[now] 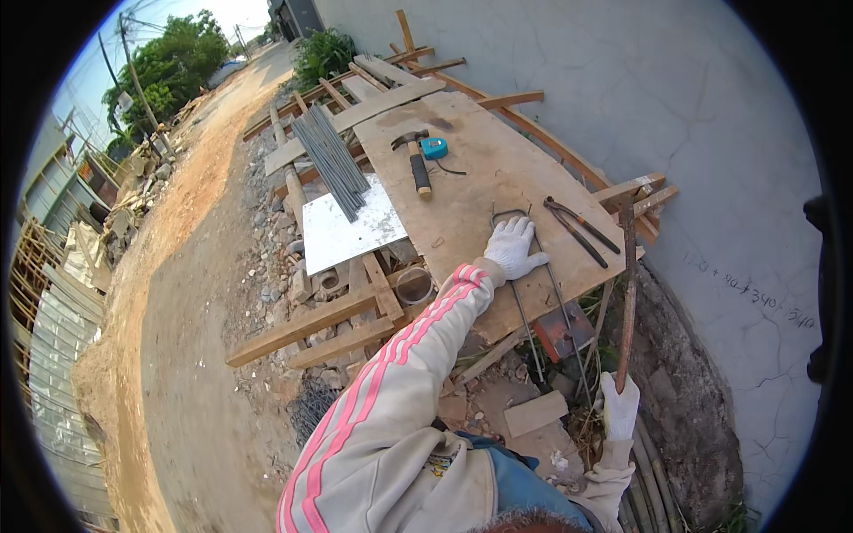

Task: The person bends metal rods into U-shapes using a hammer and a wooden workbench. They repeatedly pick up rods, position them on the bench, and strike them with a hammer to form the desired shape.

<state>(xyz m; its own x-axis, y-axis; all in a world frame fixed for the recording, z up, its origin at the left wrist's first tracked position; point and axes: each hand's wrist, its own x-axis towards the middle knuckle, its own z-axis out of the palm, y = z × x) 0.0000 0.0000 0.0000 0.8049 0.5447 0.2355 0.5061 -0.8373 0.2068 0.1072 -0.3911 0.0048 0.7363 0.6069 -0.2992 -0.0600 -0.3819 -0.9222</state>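
My left hand (513,250), in a white glove, presses over a bent steel rod (551,277) on a plywood board (471,222). Its fingers curl down beside the rod's bend, with the thumb out to the right. The rod's two long legs run back toward me past the board's near edge. At the lower right, my gloved right hand (619,407) is closed round the lower end of a rusty metal bar (628,302), which stands up beside the board's right edge. Long-handled pincers (582,233) lie on the board to the right of my left hand.
Farther up the board lie a claw hammer (418,166) and a blue tape measure (434,148). Left of it, a bundle of steel rods (330,160) rests partly on a white sheet (351,229). Timber (302,342) juts out over rubble. A cracked wall (702,133) borders the right side.
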